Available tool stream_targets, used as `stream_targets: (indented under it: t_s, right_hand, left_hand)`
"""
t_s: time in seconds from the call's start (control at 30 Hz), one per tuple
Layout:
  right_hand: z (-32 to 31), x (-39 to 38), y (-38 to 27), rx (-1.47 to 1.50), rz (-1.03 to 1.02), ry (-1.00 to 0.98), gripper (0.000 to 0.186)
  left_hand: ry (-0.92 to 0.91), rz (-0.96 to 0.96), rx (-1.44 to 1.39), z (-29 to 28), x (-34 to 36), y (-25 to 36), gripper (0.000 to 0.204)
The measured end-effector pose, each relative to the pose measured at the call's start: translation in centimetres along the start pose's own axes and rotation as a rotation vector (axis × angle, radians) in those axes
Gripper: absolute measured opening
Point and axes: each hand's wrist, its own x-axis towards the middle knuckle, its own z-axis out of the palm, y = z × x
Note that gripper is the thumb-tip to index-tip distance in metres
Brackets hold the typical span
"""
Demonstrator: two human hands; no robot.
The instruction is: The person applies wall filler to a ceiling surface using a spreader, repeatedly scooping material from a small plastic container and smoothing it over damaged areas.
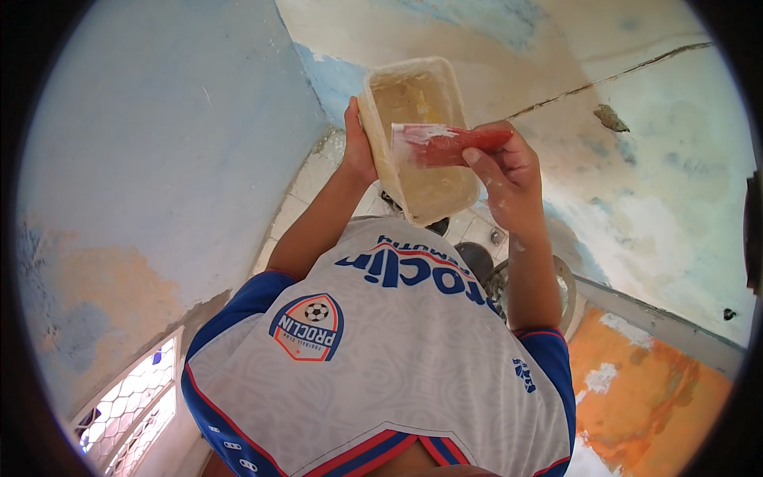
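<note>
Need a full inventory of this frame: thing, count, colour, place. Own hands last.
Tub: 1, off-white, upper centre, between the hands
Flat spreader: 1, red with white smears, over the tub's opening
Left wall: 1, pale blue with tan patches
Right wall: 1, patchy cream, tan and blue
Crack: 1, dark, upper right wall
Chipped spot: 1, brownish, below the crack
Orange surface: 1, orange with white patches, lower right
Grille: 1, whitish, lower left
Floor tiles: several, whitish, beyond the shirt
Shirt: 1, white with blue sleeves, worn
Left hand: 1, holding the tub's left side
Right hand: 1, white-specked, gripping the spreader
</note>
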Motion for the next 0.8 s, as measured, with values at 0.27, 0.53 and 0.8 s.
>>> stream_targets:
  t_s: [0.27,0.53,0.8]
  right_hand:
    - [-1.0,-1.1,-0.3,-0.033,0.106,-0.067,0.015]
    - [2.0,1.1,-1.9,0.138,-0.089,0.218,0.022]
    - [6.4,1.3,-1.7,0.059,-0.182,0.234,0.033]
  left_hand:
    - [0.112,0.038,0.222,-0.4,-0.9,0.0,0.091]
    - [0.070,0.076,0.209,-4.0,-0.8,0.8,0.094]
    - [-0.025,0.074,0.309,-3.2,0.0,1.0,0.096]
